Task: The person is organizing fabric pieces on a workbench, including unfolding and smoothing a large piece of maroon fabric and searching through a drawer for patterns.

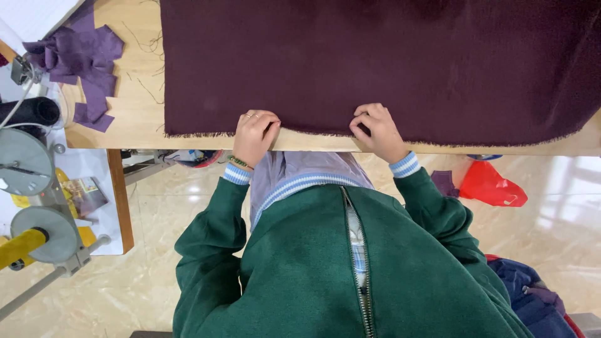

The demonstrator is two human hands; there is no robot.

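A large dark maroon cloth (388, 62) lies spread over a wooden table (134, 119), its frayed near edge running along the table's front. My left hand (254, 136) pinches that frayed edge with curled fingers; rings show on two fingers and a bead bracelet sits at the wrist. My right hand (377, 129) grips the same edge further right, fingers bent onto the fabric. Both arms wear green sleeves with blue-and-white striped cuffs.
Purple fabric scraps (87, 62) and loose threads lie on the table's left end. A machine with grey discs (25, 163) and a yellow roller (19, 245) stands at the left. A red bag (491, 184) lies on the tiled floor; blue fabric (532, 294) sits at lower right.
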